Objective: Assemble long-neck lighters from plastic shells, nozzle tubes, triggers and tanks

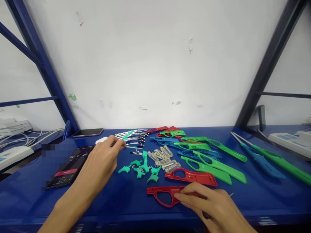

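Observation:
My left hand [107, 155] is pinched at the near end of the row of thin metal rods with white wires [132, 137], on a white wire with a small black-and-silver end [136, 152]. Under my right hand [209, 200], the fingers grip a red lighter handle half [167, 194], hollow side up, near the front edge. A thin dark tool [206, 215], perhaps a screwdriver, is tucked in the same palm, mostly hidden. Between the hands lie teal trigger pieces [145, 165] and clear fuel tanks [165, 158]. Another red handle half [191, 177] rests just beyond.
Green handle halves [209, 170] and blue ones [165, 141] spread right of centre. Two long-nosed lighters [262, 158] lie at far right. A phone showing a timer [70, 165] is at left, another phone [87, 132] behind. Blue posts [48, 74] frame the shelf against a white wall.

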{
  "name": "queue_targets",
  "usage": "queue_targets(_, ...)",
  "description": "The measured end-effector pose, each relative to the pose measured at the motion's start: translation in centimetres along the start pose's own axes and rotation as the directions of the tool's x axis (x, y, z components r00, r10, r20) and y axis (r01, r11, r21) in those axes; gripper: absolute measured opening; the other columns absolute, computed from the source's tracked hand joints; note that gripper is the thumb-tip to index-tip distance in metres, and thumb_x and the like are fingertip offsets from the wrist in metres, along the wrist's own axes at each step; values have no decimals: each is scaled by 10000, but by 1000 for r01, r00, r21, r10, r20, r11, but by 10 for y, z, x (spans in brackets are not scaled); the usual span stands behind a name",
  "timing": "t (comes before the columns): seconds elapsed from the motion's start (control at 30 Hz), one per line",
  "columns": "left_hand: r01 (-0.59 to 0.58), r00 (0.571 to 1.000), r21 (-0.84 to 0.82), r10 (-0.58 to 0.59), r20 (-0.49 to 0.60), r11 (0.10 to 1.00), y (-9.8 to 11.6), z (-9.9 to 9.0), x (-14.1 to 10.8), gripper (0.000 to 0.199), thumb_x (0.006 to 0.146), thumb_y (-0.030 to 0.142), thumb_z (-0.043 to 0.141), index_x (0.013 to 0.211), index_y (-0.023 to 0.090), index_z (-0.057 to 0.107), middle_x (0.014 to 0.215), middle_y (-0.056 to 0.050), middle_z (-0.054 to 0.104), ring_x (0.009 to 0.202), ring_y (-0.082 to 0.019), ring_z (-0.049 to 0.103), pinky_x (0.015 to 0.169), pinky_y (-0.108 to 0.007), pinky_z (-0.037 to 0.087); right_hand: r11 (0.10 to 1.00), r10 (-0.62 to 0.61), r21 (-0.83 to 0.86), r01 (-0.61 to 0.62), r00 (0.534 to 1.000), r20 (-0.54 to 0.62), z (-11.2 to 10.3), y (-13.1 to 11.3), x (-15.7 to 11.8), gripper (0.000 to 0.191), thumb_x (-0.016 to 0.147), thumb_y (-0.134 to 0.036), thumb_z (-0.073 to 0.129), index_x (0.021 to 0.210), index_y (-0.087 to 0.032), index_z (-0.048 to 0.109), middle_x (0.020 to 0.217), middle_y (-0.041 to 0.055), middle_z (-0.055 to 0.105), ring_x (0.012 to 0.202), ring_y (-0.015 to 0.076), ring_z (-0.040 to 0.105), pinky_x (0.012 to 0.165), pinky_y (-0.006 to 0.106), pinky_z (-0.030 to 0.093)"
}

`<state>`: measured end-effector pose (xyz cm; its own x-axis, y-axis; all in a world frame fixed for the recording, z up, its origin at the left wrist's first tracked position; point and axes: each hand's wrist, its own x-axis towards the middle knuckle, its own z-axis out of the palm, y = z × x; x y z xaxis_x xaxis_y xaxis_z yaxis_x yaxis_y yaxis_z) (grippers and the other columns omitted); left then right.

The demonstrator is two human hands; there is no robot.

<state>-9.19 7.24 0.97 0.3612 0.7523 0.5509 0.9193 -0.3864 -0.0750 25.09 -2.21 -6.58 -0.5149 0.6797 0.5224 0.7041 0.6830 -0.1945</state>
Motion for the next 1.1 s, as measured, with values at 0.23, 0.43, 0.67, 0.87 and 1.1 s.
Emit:
queue_targets(0.23, -21, 992, -105, 33, 119, 994, -25, 32, 30, 182, 1091, 262, 544, 1115, 161, 694, 1099, -77, 699, 891, -199, 700, 799, -361, 593, 1000, 1, 22, -1, 1000, -1, 2, 1, -2, 555, 980, -54, 482, 1329, -403, 737, 1089, -6, 815, 773, 116, 782, 691, 164, 595)
queue_targets(0.43, -9, 998, -164, 18, 54, 986, -32, 24, 38, 194, 1098, 277, 516, 1093, 171, 678, 1099, -77, 703, 926, -201, 709, 824, -362, 597, 1000, -11, 18, 11, 1000, -7, 0, 1, -2, 574, 960, -50, 493, 1343, -406, 730, 1093, -6, 818, 779, 125, 786, 670, 167, 596)
queue_targets(0.67, -130, 991, -184, 127, -27, 974, 1, -17, 20, 267, 1063, 204, 377, 1019, 210, 640, 1066, -73, 706, 849, -210, 695, 750, -327, 521, 1000, 5, 8, -5, 1000, -3, 1, 2, -3, 595, 942, -37, 506, 1340, -418, 731, 1098, -12, 818, 781, 121, 785, 686, 165, 597)
queue_targets(0.87, -388, 920, 40, 389, -36, 921, 70, -35, -19, 454, 792, -73, 371, 957, 235, 660, 913, -51, 695, 727, -235, 634, 664, -345, 504, 1000, -8, -11, 7, 1000, -20, 0, 0, -1, 565, 961, -54, 524, 1343, -413, 734, 1102, -8, 821, 813, 127, 797, 717, 170, 606)
queue_targets(1.1, -471, 881, 36, 472, -17, 881, 120, -5, -40, 215, 858, 51, 589, 982, 221, 634, 944, -64, 723, 831, -274, 697, 781, -397, 595, 999, 25, 36, -26, 999, 26, 3, 1, -4, 584, 981, -61, 538, 1421, -419, 677, 1164, -14, 807, 888, 127, 799, 794, 184, 617)
